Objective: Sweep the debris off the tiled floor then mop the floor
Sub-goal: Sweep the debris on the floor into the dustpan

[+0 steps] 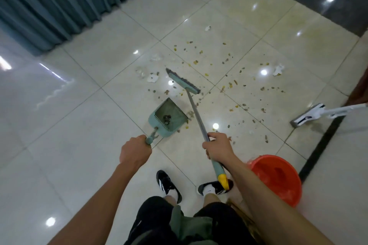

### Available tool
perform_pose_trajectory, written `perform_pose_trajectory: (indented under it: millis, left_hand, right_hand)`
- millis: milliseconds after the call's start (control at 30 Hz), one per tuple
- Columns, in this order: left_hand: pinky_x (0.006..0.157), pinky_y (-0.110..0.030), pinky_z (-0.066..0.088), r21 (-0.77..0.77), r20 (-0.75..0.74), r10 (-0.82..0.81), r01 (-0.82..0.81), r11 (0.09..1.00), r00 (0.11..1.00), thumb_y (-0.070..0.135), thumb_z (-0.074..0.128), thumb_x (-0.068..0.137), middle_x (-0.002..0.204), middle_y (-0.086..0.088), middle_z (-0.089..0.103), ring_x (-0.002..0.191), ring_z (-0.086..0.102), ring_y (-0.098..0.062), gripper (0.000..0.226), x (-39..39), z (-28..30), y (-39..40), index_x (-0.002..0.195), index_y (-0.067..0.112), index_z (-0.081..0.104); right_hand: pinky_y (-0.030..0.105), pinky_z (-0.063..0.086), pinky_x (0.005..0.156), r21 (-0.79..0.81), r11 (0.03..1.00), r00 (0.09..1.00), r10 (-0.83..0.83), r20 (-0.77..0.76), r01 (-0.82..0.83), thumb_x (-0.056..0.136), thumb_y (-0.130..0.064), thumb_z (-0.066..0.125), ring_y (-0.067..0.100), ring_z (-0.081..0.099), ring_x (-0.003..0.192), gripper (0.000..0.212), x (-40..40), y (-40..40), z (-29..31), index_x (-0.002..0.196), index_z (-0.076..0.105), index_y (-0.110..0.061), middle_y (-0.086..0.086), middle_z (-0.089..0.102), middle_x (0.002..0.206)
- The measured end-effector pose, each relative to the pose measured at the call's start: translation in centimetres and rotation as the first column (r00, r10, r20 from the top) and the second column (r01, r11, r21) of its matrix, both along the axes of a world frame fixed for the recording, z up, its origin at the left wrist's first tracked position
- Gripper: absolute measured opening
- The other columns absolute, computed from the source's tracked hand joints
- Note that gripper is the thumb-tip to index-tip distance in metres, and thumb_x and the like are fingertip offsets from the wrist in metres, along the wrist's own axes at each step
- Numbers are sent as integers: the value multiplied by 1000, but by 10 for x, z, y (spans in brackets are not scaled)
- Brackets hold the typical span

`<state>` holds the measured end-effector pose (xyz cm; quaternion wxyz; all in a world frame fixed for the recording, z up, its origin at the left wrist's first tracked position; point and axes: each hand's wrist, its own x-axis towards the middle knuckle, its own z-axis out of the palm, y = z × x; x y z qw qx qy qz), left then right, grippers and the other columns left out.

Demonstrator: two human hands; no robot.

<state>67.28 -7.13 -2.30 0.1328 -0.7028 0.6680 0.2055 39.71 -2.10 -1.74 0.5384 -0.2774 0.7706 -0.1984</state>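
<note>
Green dustpan [168, 118] handle sits gripped in the left hand [135, 151]; the right hand [218, 148] grips the broom [196, 117] over scattered debris [229, 77].

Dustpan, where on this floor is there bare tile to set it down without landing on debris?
Bare tile lies left of the dustpan, toward the curtain, and near the shoes. It is crowded ahead and right: debris spreads from the broom to the mop; the bucket fills the near right.
</note>
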Motion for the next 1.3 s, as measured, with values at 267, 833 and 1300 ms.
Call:
perform_pose_trajectory:
  millis: [267, 833, 1300]
  left_hand:
    - [68, -35, 55, 48, -13, 88, -88, 995, 996, 40, 48, 96, 77, -1, 62, 69, 62, -23, 26, 94, -6, 19, 90, 18, 59]
    - [61, -32, 48, 138, 100, 161, -173, 975, 982, 53, 40, 98, 75, 1, 60, 67, 60, -23, 38, 119, -8, 21, 88, 21, 59]
    - [65, -33, 44, 169, 36, 262, -264, 950, 964, 28, 54, 91, 78, -3, 59, 73, 57, -30, 11, 52, -4, -24, 86, 22, 60]
  right_hand:
    - [28, 49, 43, 185, 967, 956, 214, -202, -177, 89, -6, 51, 23, 54, 53, 8, 71, -11, -24, 90, 57, -1, 16, 59, 83]
    - [25, 49, 43, 305, 854, 890, 455, -40, -422, 92, -7, 54, 18, 58, 47, 13, 102, -58, -60, 101, 59, 1, 20, 67, 78]
    - [30, 45, 61, 414, 500, 445, 866, -228, -760, 95, -5, 48, 23, 56, 79, 25, 51, -99, -85, 119, 56, -5, 5, 51, 89]
